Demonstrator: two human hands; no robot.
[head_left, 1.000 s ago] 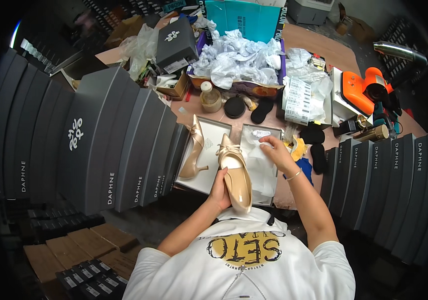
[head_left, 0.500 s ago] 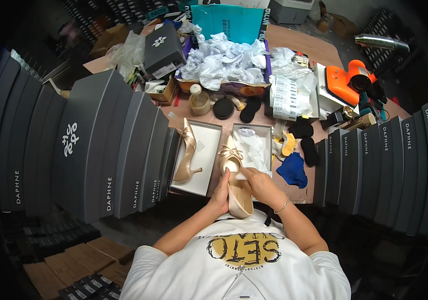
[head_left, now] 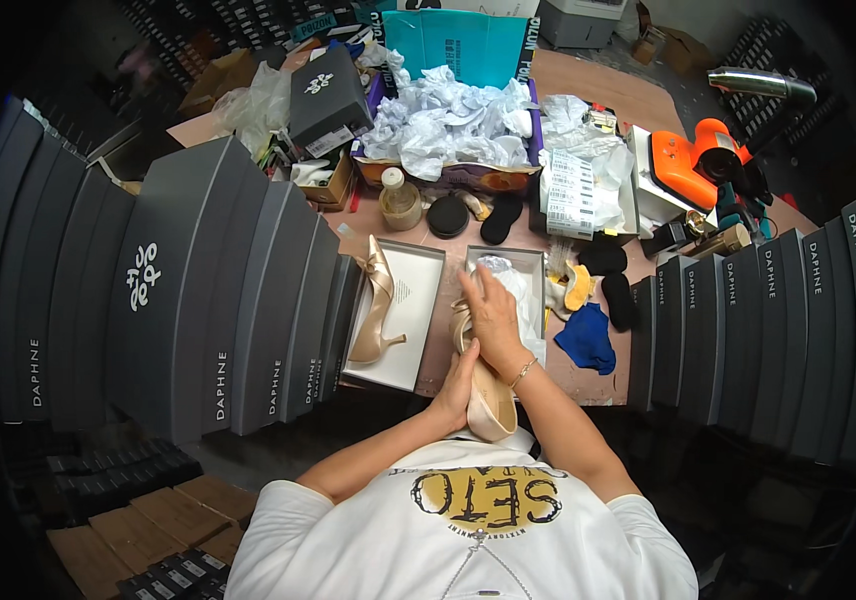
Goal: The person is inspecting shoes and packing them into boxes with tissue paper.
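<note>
Beige high-heeled shoe [head_left: 489, 395]: held at its lower end by the left hand [head_left: 455, 385]; right hand [head_left: 493, 315] laid flat across its upper part.
Second beige shoe [head_left: 376, 305]: lying in an open white box lid [head_left: 398, 318] on the desk [head_left: 588, 370].
Open box with tissue [head_left: 518, 290]: just behind the hands.
Blue cloth [head_left: 586, 338]: right of the box.
Dark grey shoeboxes [head_left: 178, 300]: stacked along the left.
Crumpled white paper [head_left: 448, 125]: at desk rear.
</note>
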